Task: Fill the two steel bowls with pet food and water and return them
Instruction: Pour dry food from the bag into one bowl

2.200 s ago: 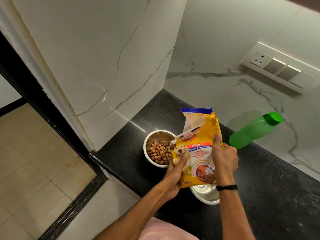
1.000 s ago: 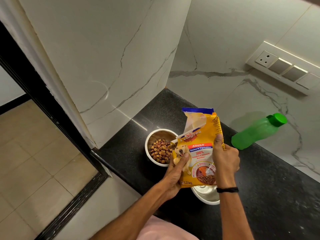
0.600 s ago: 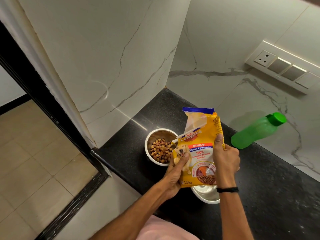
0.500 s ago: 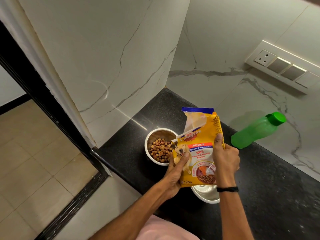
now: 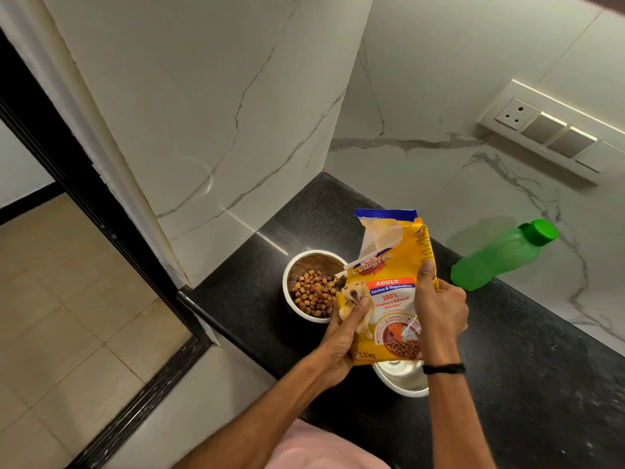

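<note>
A yellow pet food bag (image 5: 392, 275) is held upright over the black counter (image 5: 527, 384), its torn top open. My left hand (image 5: 341, 336) grips its lower left side and my right hand (image 5: 439, 309) grips its right edge. Left of the bag stands a steel bowl (image 5: 297, 265) with brown kibble (image 5: 313, 294) heaped in it. A second steel bowl (image 5: 402, 379) sits below the bag, mostly hidden by it; its contents cannot be seen. A green water bottle (image 5: 500, 255) with a green cap stands at the right against the wall.
Marble walls (image 5: 236, 113) close the counter on the left and back. A switch panel (image 5: 548, 130) is on the back wall. The counter edge (image 5: 216, 324) drops to a tiled floor (image 5: 57, 316) at the left, past a black door frame.
Almost nothing has moved. Both hands keep the same grip on the bag, and the kibble level in the bowl looks the same.
</note>
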